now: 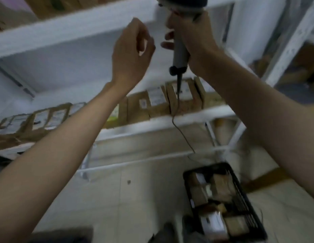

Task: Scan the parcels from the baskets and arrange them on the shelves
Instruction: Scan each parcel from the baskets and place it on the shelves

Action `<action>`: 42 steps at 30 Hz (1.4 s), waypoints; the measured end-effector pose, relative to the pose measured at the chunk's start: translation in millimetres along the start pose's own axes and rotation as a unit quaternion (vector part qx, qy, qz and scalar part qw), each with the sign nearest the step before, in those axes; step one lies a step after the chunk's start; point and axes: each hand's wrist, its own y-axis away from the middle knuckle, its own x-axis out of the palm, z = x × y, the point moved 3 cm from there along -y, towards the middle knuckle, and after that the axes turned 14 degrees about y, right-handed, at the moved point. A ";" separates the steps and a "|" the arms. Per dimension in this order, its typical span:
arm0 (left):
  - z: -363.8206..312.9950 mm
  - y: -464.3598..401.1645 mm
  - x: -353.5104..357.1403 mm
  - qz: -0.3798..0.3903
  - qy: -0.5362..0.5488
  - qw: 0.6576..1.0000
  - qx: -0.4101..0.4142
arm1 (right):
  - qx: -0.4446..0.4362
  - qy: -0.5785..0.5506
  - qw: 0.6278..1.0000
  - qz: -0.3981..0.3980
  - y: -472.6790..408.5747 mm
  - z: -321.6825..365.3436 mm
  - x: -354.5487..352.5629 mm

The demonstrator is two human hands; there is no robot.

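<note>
Right hand (191, 37) wraps the grey scanner (180, 50) handle, long axis near-vertical, head up, cable end down. Left hand (133, 55) loosely curled, holding nothing. Brown cardboard parcels (158, 104) line the white shelf (187, 118).

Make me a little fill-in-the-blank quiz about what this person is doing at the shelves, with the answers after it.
1. The right hand grips a handheld ____ with a cable hanging from its handle.
2. The left hand holds ____.
3. The black basket stands on the ____.
4. The brown parcels stand in a row on a white ____.

Answers: scanner; nothing; floor; shelf
</note>
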 end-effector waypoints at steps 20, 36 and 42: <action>5.4 441.0 204.9 0.541 0.186 0.792 -0.214 | 0.408 -0.118 0.814 -0.396 376.9 -323.1 -121.3; -4.3 703.1 332.3 0.717 0.086 0.632 -0.283 | 0.585 -0.107 0.646 -0.479 590.1 -544.7 -165.0; 44.5 775.9 363.7 0.719 0.045 0.609 -0.331 | 0.591 -0.168 0.625 -0.482 610.1 -640.4 -147.5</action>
